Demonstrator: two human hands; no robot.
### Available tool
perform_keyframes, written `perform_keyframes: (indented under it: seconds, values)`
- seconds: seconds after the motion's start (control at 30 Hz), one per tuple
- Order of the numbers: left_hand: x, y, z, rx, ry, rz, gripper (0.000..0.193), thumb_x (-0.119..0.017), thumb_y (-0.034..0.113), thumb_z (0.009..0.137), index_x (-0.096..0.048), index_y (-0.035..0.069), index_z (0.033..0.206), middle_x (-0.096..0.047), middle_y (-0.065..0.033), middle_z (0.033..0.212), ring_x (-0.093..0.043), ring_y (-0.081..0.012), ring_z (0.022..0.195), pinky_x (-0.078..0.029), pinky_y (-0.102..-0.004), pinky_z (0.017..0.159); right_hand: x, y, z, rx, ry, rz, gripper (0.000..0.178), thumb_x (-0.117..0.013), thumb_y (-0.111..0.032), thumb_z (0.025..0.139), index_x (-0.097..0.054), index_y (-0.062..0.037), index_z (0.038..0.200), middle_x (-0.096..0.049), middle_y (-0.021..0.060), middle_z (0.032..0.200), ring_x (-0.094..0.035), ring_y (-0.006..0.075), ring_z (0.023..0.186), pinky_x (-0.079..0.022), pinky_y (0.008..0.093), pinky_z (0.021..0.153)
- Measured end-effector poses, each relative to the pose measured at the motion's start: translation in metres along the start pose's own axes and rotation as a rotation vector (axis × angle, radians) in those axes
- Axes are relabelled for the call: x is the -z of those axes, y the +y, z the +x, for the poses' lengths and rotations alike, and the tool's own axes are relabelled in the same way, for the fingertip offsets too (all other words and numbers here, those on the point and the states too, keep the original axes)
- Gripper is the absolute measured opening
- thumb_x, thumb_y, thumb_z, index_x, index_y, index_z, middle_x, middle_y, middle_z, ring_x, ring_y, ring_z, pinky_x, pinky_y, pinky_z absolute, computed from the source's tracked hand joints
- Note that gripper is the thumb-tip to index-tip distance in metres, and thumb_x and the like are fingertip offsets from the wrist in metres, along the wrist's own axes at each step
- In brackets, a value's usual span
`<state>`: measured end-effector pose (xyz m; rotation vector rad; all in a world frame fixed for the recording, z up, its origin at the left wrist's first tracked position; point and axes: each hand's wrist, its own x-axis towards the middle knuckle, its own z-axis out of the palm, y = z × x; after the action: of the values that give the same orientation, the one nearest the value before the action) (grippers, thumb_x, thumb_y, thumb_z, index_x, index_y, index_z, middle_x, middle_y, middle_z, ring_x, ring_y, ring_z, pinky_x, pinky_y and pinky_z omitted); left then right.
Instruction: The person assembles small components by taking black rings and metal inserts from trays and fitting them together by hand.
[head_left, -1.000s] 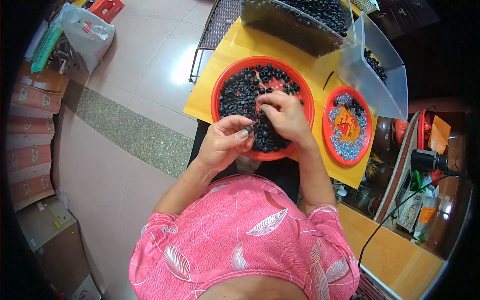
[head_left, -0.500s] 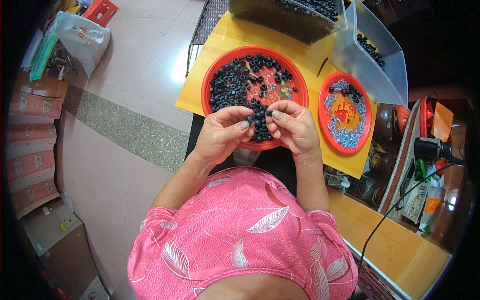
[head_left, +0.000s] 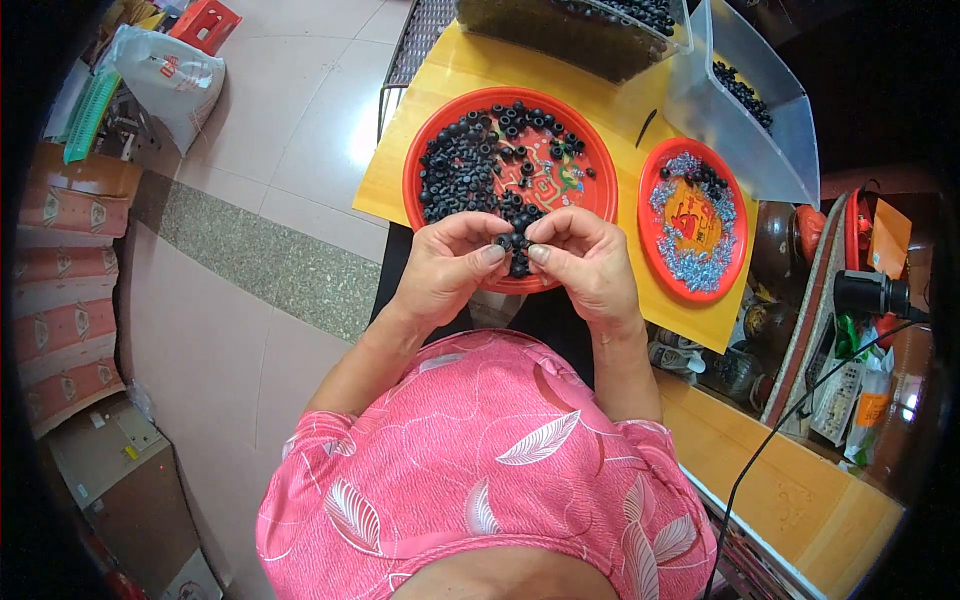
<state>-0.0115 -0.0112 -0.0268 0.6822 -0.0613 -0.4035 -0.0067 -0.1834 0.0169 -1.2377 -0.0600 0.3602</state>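
Note:
My left hand [head_left: 447,264] pinches a small black round part [head_left: 503,241] between thumb and fingertips, over the near rim of a round red tray [head_left: 409,180]. My right hand [head_left: 588,262] is closed the same way, thumb against fingers, on another small black part mostly hidden by its fingertips. The two pinches almost meet, with the parts brought close together. Loose black parts [head_left: 460,165] fill the tray's left side; some are ball-shaped, some ring-like with a hole. More of them lie under and between my hands.
Right of the tray, a smaller red oval plate [head_left: 647,245] holds small clear-bluish pieces and several black parts. Two clear plastic bins [head_left: 790,160] with black parts stand at the back of the yellow board [head_left: 470,65]. A thin dark stick [head_left: 646,128] lies between. A black cable [head_left: 770,440] runs at the right.
My hands have come closer together, the right moving slightly left, so the parts they pinch now nearly meet. The tray and plate stay in place.

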Motion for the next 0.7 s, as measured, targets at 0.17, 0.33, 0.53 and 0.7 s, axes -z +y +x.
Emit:
perform_keyframes:
  seconds: [0.17,0.33,0.53,0.7]
  values:
    - [-0.003,0.002,-0.002,0.02,0.033,0.02,0.021,-0.061,0.001,0.078,-0.057,-0.001,0.098,-0.061,-0.0072,0.082,-0.058,-0.0114,0.068,-0.049,-0.0218,0.061,-0.006,-0.002,0.0,0.04,-0.033,-0.083,0.014,-0.06,0.005,0.074,-0.055,0.0013,0.087,-0.056,0.0023,0.079,-0.053,0.0067,0.069,-0.044,0.0183,0.061]
    - [0.0,0.003,-0.003,0.017,0.019,0.032,0.021,-0.062,0.002,0.078,-0.057,-0.001,0.098,-0.061,-0.0078,0.083,-0.059,-0.0111,0.068,-0.05,-0.0211,0.062,-0.009,-0.004,0.002,0.035,-0.057,-0.17,0.013,-0.058,0.006,0.075,-0.055,0.0018,0.087,-0.055,0.0012,0.081,-0.052,0.0059,0.074,-0.044,0.0189,0.067]
    - [0.0,0.005,-0.003,-0.12,-0.015,0.257,0.019,-0.063,0.002,0.076,-0.059,-0.002,0.094,-0.058,-0.0056,0.084,-0.057,-0.0114,0.072,-0.048,-0.0211,0.063,-0.003,-0.001,0.004,0.046,-0.099,-0.261,0.014,-0.061,0.004,0.074,-0.056,0.0017,0.086,-0.055,0.0012,0.081,-0.053,0.0059,0.074,-0.045,0.0188,0.066]
    - [-0.004,0.014,-0.002,-0.465,-0.155,0.816,0.017,-0.065,0.005,0.074,-0.059,-0.002,0.089,-0.055,-0.0063,0.08,-0.051,-0.0136,0.074,-0.042,-0.0243,0.064,0.006,0.0,0.008,-0.199,-0.257,0.024,0.017,-0.066,-0.005,0.074,-0.057,-0.0007,0.089,-0.058,0.0028,0.074,-0.054,0.0077,0.064,-0.044,0.0209,0.056]
